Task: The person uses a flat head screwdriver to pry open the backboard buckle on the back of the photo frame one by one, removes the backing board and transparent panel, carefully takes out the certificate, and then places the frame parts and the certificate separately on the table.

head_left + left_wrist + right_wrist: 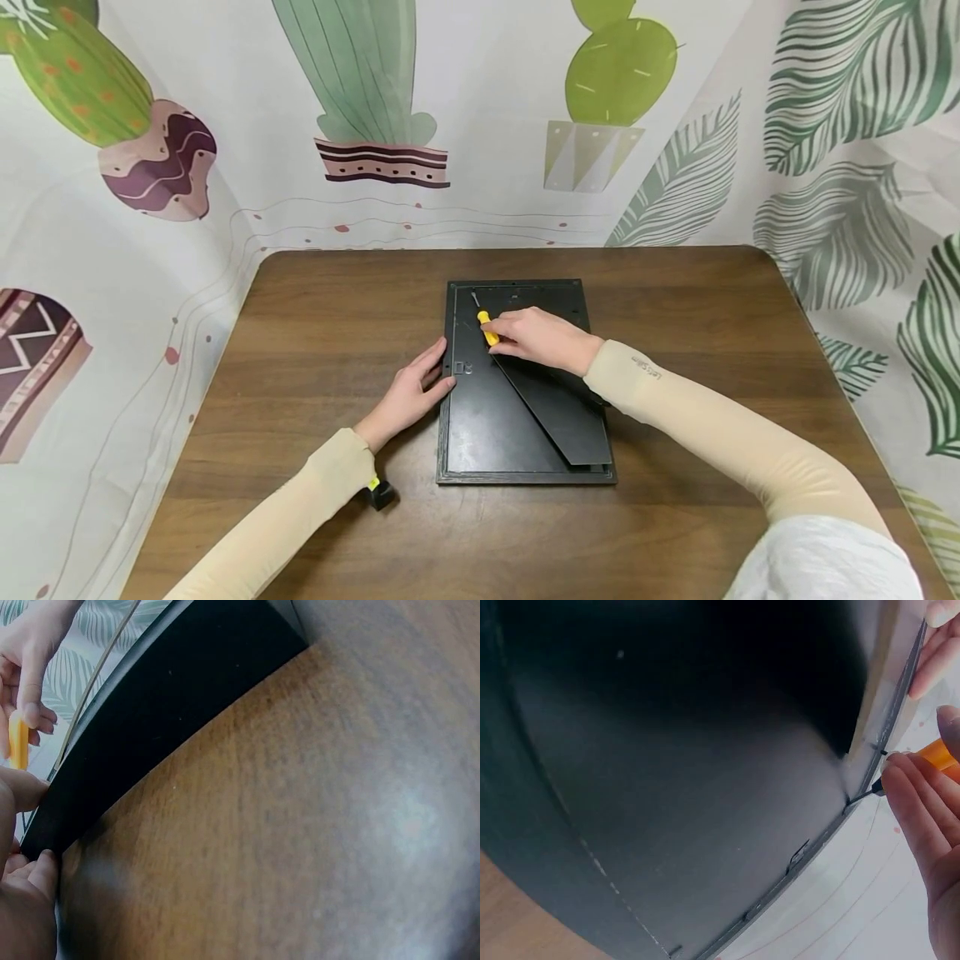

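Observation:
A black picture frame lies face down, its backing board and slanted stand leg facing up. My right hand pinches a small screwdriver by its yellow handle. The screwdriver's metal tip reaches the far left part of the backing; in the right wrist view it meets the rim beside small bent metal tabs. At the frame's left side, my left hand rests with fingers against the outer edge and thumb over the rim. The left wrist view shows those fingers along the black side wall.
The frame lies on a brown wooden table, near its middle. Behind the table hangs a white cloth printed with cacti and leaves. A small black device is strapped at my left wrist.

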Demonstrator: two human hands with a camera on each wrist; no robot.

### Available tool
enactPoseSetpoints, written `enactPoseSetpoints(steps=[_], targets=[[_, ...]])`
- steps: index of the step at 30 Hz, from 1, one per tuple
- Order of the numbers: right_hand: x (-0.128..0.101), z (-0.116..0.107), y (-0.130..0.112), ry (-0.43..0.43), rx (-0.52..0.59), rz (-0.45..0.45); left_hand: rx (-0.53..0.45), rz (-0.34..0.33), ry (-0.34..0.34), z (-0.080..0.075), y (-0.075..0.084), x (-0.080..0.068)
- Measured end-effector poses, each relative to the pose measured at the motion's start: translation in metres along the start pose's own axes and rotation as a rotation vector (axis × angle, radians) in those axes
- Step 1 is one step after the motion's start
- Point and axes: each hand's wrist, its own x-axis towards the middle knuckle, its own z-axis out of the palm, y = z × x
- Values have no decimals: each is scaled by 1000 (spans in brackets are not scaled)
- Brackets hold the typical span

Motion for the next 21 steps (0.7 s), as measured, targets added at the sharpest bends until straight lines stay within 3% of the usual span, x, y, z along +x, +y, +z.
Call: enactPoseSetpoints(steps=[21], targets=[[12,7,-1,-46,-23,-24,5,10,3,1,3,1]])
